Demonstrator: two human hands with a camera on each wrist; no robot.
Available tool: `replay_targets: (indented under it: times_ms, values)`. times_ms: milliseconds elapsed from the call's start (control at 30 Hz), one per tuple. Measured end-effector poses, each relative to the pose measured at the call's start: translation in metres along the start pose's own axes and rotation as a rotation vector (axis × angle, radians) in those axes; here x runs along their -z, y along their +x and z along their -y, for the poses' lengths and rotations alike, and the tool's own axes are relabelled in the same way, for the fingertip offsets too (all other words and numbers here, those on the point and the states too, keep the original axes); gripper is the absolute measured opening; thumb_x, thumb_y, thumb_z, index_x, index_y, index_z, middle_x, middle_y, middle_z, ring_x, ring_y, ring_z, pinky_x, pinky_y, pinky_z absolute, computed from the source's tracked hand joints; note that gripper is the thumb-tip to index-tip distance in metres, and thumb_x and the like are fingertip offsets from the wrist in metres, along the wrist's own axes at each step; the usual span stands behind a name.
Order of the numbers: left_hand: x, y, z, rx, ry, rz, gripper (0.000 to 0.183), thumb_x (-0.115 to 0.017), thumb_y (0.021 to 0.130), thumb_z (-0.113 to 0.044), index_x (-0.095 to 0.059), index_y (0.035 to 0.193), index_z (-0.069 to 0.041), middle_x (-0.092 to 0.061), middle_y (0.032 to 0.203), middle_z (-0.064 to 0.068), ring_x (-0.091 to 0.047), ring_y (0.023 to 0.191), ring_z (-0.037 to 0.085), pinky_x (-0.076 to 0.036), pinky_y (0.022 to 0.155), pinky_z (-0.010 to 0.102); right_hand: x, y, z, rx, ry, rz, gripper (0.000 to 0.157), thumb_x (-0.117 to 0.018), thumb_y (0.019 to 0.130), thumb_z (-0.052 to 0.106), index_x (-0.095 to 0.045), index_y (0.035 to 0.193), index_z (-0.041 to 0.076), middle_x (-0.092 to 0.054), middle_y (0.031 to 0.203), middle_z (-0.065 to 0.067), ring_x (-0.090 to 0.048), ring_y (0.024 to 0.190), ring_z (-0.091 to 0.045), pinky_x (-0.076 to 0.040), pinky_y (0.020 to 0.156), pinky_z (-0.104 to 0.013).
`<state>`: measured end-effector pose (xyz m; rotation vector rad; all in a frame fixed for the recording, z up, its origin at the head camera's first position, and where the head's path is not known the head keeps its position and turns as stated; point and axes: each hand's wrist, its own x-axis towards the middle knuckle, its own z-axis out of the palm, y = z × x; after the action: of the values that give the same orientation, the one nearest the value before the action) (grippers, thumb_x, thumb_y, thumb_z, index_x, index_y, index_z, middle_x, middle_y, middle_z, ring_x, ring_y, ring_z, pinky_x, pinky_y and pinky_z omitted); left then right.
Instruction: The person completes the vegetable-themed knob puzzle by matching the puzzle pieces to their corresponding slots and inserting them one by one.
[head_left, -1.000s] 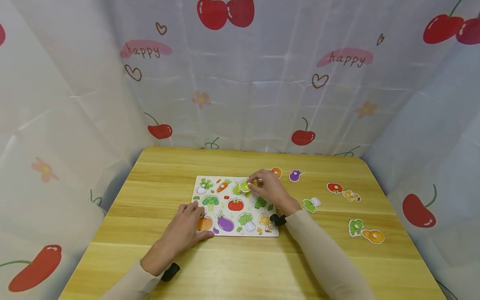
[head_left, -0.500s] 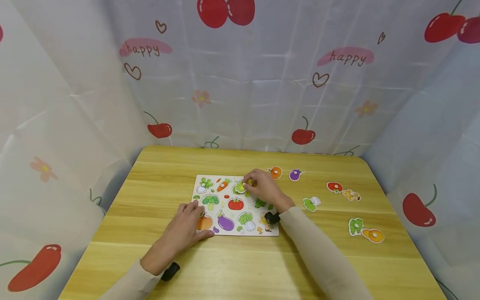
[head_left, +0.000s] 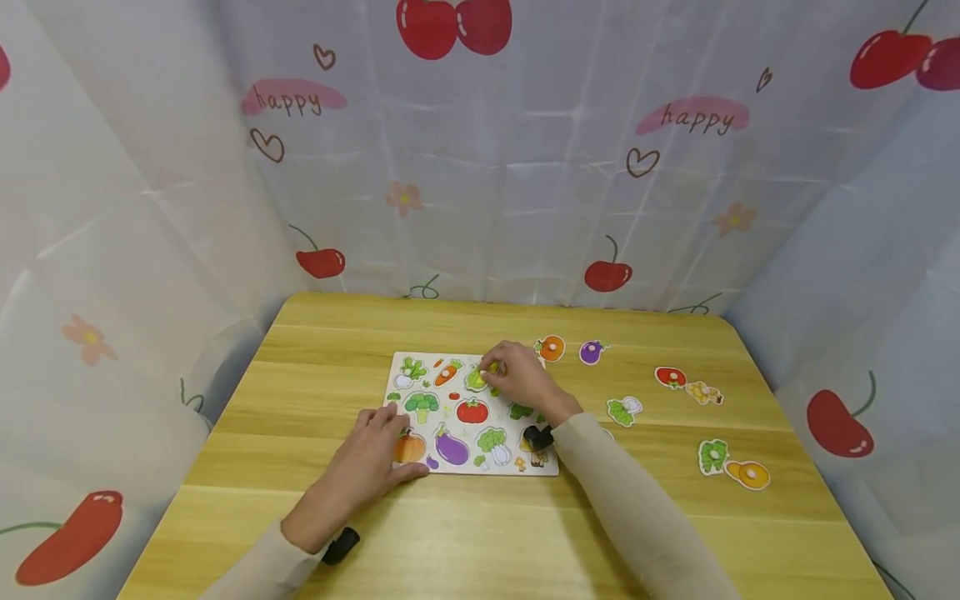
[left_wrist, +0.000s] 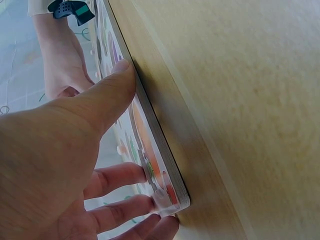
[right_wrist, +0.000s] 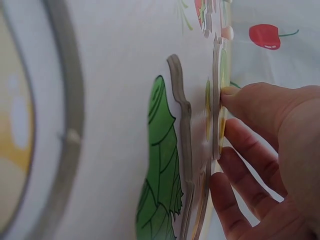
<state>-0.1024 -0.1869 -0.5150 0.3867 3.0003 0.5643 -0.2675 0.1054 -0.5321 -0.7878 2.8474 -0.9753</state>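
Left hand (head_left: 363, 450): spread, resting on the near-left corner of the puzzle board (head_left: 498, 410), probably steadying it | Right hand (head_left: 525, 375): pinching the green piece (head_left: 474, 380) at the board's far side, seemingly for fine control | Loose pieces (head_left: 621, 410): on the table (head_left: 450, 542), rightward

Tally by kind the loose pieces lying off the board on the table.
Orange squash: 2
Eggplant: 1
Tomato: 1
Mushroom piece: 1
Leafy greens: 2
Piece mostly hidden by the sleeve, kind unclear: 1
Total: 8
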Motion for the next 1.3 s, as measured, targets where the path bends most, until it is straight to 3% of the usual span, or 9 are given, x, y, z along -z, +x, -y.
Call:
replay_targets:
  times_ms: [167,400,1300]
  values:
    - [0.0003,-0.0008,-0.0015,0.004,-0.005,0.002,0.083,-0.100,0.091,-0.053,-0.071,0.149,-0.001,-0.061,0.166,0.029,-0.057,0.149,0.050,-0.057,0.125,0.064,-0.0033,0.0001,-0.0005,-0.012,-0.009,0.001,0.008,-0.085,0.108,0.019,-0.091,0.114,0.016,-0.084,0.131,-0.007,-0.075,0.122,-0.029,-0.062,0.110,-0.052]
    - [0.0013,-0.0010,-0.0025,0.003,-0.004,0.003,0.083,-0.100,0.092,-0.053,-0.071,0.150,-0.001,-0.061,0.167,0.030,-0.058,0.149,0.050,-0.057,0.125,0.064,-0.0031,0.0010,-0.0004,-0.029,-0.003,0.014,0.011,-0.085,0.109,0.019,-0.091,0.117,0.015,-0.083,0.134,-0.007,-0.075,0.129,-0.033,-0.059,0.120,-0.056]
    - [-0.0006,-0.0009,-0.0008,0.001,0.007,0.000,0.082,-0.098,0.093,-0.055,-0.071,0.149,-0.001,-0.061,0.167,0.029,-0.058,0.148,0.049,-0.057,0.124,0.063,-0.0064,0.0022,0.0026,-0.050,0.010,0.031,0.011,-0.084,0.110,0.017,-0.091,0.119,0.016,-0.082,0.136,-0.007,-0.071,0.137,-0.034,-0.055,0.127,-0.057]
